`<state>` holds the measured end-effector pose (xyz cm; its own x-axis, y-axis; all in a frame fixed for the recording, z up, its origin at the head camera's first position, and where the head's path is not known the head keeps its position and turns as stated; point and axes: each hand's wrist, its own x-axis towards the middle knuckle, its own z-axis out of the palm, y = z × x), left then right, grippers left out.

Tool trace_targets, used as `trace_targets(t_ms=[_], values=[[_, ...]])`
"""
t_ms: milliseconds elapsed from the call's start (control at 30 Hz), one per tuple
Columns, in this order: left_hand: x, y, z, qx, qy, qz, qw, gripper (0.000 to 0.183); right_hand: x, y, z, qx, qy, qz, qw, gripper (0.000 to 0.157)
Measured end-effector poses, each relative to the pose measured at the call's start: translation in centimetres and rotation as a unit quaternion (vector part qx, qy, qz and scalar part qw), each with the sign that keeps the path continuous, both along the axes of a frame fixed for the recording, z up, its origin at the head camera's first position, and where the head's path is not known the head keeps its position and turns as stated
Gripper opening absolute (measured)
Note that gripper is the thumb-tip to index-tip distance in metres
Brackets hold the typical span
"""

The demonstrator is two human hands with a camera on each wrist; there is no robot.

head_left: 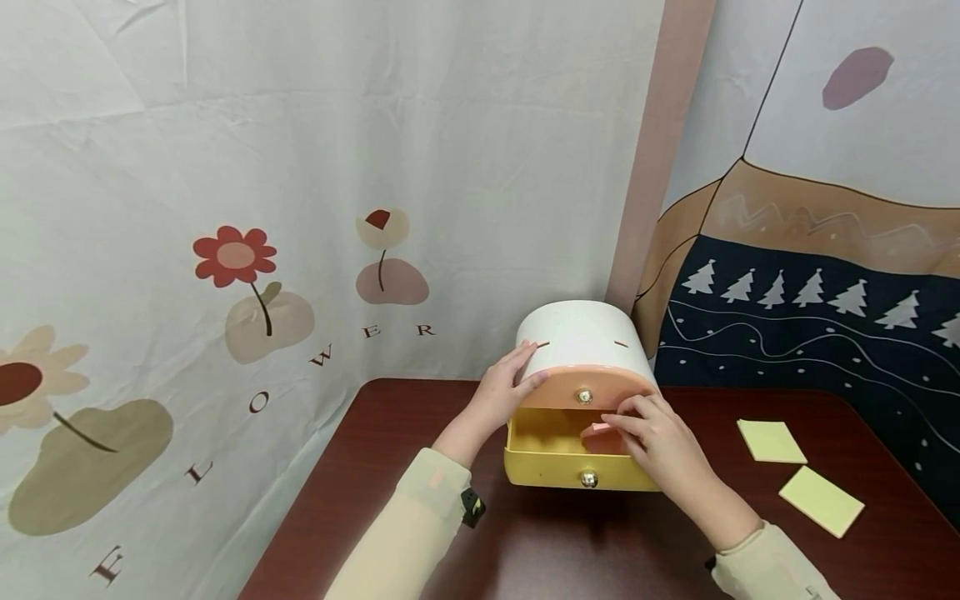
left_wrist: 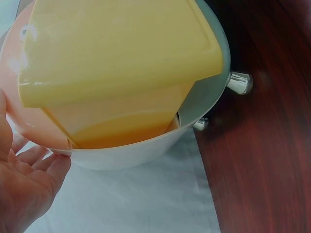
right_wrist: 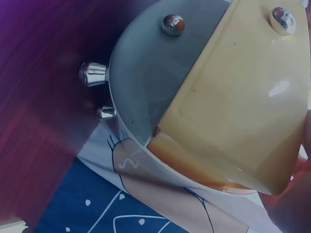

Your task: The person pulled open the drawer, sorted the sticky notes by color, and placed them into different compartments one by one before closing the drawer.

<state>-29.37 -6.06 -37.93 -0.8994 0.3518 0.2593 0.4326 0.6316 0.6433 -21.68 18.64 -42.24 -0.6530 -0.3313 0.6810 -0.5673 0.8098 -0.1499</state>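
A small rounded drawer cabinet [head_left: 581,333] has a white shell, a peach top drawer [head_left: 555,387] that is closed, and a yellow drawer [head_left: 540,471] pulled out beneath it. Each of these drawers carries a round metallic knob. My left hand [head_left: 501,392] rests against the cabinet's left side, its fingertips at the shell's front edge in the left wrist view. Over the right part of the yellow drawer, my right hand [head_left: 663,442] pinches a small pink item [head_left: 600,427] between thumb and fingers. The hand hides part of it, so its kind is unclear.
Two yellow sticky note pads [head_left: 772,442] lie on the dark red table [head_left: 585,550] to the right of the cabinet. A grey-green lower drawer [right_wrist: 150,63] shows below the yellow one, and the cabinet stands on metal feet [right_wrist: 95,74]. Printed curtains hang behind.
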Motion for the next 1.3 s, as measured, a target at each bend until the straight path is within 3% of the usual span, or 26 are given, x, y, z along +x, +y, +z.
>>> trace_targets(t_ms=[633, 1100, 1300], values=[[0.0, 0.0, 0.0, 0.004, 0.0, -0.006, 1.0, 0.064, 0.2, 0.5, 0.2, -0.053, 0.055, 0.003, 0.997, 0.029], [0.0, 0.0, 0.0, 0.002, 0.004, -0.005, 1.0, 0.063, 1.1, 0.6, 0.4, -0.093, 0.058, 0.02, 0.994, 0.028], [-0.1, 0.0, 0.0, 0.001, 0.001, -0.004, 1.0, 0.064, 2.3, 0.4, 0.5, -0.109, 0.035, 0.014, 0.993, 0.031]])
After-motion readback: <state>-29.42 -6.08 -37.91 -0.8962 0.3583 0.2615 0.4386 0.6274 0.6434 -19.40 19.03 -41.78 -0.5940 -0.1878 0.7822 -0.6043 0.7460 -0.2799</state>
